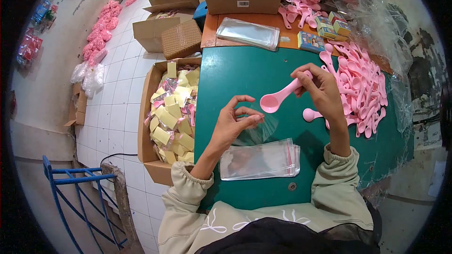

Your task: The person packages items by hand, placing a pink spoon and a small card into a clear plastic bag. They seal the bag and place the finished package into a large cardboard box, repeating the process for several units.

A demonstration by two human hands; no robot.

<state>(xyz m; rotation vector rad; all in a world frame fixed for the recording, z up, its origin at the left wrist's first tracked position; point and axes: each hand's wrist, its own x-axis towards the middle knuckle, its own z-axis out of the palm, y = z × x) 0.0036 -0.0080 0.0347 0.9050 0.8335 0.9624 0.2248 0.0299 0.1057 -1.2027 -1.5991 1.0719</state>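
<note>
My right hand [316, 87] pinches the handle of a pink scoop spoon [278, 99] above the green table [245, 75]. The spoon's round bowl points left, toward my left hand [238, 121]. Between the curled fingers of my left hand is a clear plastic bag [263, 129], thin and hard to see. Just below it lies a stack of clear bags [256, 161] on the table. A large pile of pink spoons [355, 82] is to the right of my right hand.
Left of the table stands a cardboard box [147, 146] filled with packed pieces and yellow cards. At the back are more clear bags [248, 33], small card boxes [310, 41] and a brown box [242, 0]. A blue metal frame [77, 178] is at lower left.
</note>
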